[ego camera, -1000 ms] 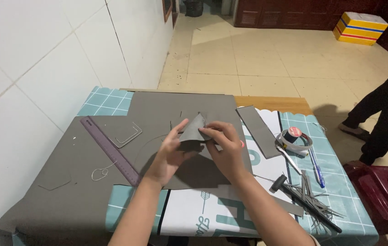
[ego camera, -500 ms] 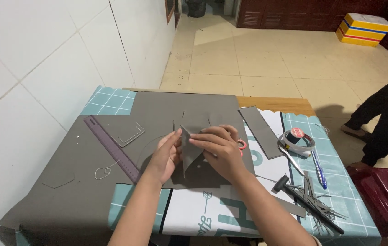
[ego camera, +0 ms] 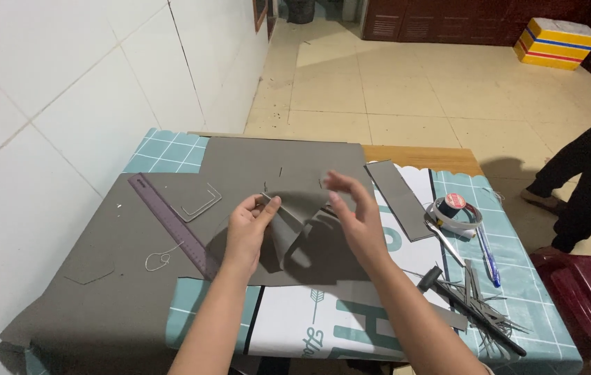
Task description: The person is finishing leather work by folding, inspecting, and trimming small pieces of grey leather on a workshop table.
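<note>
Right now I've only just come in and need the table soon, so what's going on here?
A person is working a cut piece of grey card above the table. The left hand pinches its edge; the right hand is open against its other side. Larger grey sheets, a purple ruler, tape roll, pen and offcut strips lie around. Another person's legs are to the right.

Head-worn view, looking steeply down, close over table (ego camera: pixel 517 292), floor beyond
</note>
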